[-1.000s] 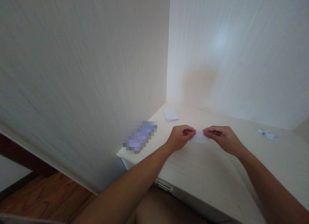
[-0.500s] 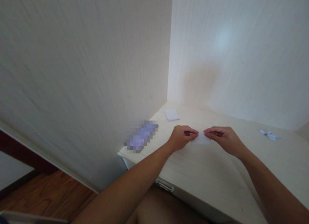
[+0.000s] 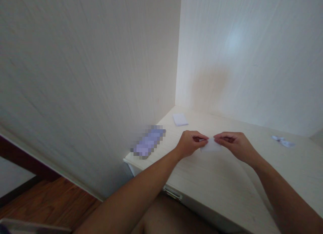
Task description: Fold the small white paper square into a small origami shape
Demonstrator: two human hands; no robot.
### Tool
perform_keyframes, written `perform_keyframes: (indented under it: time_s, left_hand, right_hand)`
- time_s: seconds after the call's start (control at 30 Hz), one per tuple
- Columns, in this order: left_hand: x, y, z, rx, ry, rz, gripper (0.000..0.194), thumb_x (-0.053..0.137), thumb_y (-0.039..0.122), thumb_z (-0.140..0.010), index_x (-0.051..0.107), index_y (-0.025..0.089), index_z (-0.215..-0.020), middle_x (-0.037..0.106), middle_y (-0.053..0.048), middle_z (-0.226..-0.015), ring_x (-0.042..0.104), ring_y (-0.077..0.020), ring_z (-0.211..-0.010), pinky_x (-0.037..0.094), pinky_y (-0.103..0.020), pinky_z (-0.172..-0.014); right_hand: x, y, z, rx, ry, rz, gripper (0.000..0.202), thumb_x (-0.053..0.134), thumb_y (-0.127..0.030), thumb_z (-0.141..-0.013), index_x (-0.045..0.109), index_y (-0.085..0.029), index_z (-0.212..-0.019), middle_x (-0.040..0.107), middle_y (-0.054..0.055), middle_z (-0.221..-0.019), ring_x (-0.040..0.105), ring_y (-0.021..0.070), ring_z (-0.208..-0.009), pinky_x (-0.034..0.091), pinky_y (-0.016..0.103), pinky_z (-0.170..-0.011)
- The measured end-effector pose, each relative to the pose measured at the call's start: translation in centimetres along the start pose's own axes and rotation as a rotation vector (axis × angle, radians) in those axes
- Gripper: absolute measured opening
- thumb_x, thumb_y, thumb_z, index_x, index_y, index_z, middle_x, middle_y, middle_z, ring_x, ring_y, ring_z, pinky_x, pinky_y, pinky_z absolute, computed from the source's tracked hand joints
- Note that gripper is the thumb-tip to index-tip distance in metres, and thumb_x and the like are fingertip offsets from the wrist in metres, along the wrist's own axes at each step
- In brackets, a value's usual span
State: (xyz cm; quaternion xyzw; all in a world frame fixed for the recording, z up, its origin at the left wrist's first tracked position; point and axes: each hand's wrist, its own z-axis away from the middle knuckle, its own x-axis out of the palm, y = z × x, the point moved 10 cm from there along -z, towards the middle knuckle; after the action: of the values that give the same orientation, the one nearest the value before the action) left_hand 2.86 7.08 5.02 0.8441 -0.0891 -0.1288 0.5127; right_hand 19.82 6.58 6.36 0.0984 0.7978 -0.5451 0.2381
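A small white sheet of paper (image 3: pixel 211 145) is held between both hands, over the pale tabletop (image 3: pixel 214 180). My left hand (image 3: pixel 190 143) pinches its upper left part between thumb and fingers. At its upper right part, my right hand (image 3: pixel 233 143) grips it in the same kind of pinch. The fingertips of the two hands are a short way apart. Behind my left hand lies a white folded stack of paper (image 3: pixel 180 119).
A blurred-out purple rectangular object (image 3: pixel 148 142) lies at the table's left edge by the wall. Toward the right rests a small white and bluish crumpled-looking item (image 3: pixel 283 141). Walls rise at the left and back. A metal handle (image 3: pixel 172 193) is on the table's front.
Almost nothing differs; the view has shifted very slightly, and both hands keep their pinch on the paper.
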Motion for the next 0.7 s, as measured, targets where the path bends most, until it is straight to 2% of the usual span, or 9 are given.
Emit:
perform_keyframes:
  time_s: [0.27, 0.57, 0.7]
  left_hand:
    - [0.13, -0.27, 0.05, -0.002, -0.009, 0.042, 0.017, 0.077, 0.027, -0.077, 0.08, 0.015, -0.089, 0.077, -0.009, -0.084, 0.067, -0.0141, -0.068, 0.051, -0.023, -0.062]
    - [-0.23, 0.59, 0.1, -0.006, 0.026, 0.037, 0.012, 0.078, 0.023, -0.075, 0.081, 0.015, -0.084, 0.076, -0.008, -0.081, 0.065, -0.0132, -0.068, 0.05, -0.024, -0.065]
    - [-0.3, 0.42, 0.17, -0.037, 0.034, 0.054, 0.017, 0.079, 0.026, -0.074, 0.081, 0.014, -0.086, 0.075, -0.007, -0.077, 0.062, -0.0121, -0.063, 0.048, -0.023, -0.06]
  right_hand:
    - [-0.03, 0.13, 0.08, 0.017, 0.008, -0.025, 0.036, 0.077, -0.053, -0.077, 0.08, -0.022, -0.094, 0.079, 0.009, -0.093, 0.07, 0.0231, -0.075, 0.056, 0.033, -0.063]
    - [-0.05, -0.1, 0.07, 0.013, 0.012, -0.028, 0.035, 0.077, -0.052, -0.077, 0.08, -0.021, -0.093, 0.079, 0.01, -0.092, 0.071, 0.0237, -0.075, 0.056, 0.033, -0.063]
    - [-0.05, 0.02, 0.08, 0.019, 0.015, -0.036, 0.033, 0.077, -0.051, -0.078, 0.08, -0.022, -0.094, 0.079, 0.01, -0.094, 0.07, 0.0228, -0.076, 0.056, 0.032, -0.062]
